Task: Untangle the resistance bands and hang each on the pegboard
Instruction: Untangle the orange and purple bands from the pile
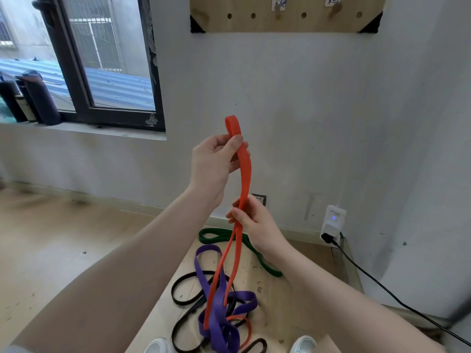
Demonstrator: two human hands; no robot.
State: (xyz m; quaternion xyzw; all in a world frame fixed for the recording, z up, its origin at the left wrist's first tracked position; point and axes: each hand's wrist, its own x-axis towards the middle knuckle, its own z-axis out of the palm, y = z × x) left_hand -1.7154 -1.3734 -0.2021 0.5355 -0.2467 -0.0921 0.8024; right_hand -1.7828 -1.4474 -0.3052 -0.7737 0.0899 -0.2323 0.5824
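Both grips pinch orange band [245, 171]: left hand [216, 161] raised, right hand [254, 222] below, arms outstretched

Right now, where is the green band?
In the head view, the green band lies on the wooden surface, right of centre, behind the right hand, apart from the tangle.

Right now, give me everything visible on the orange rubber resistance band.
The orange rubber resistance band is a flat, smooth, matte closed loop, pulled up lengthwise. The left hand pinches it just below its folded top; the right hand grips both strands lower down. Below that the strands part and drop into the pile on the pale wooden surface, threading through the purple flat band and over the black band. Its bottom end curls by the white shoes. It is not yet free.
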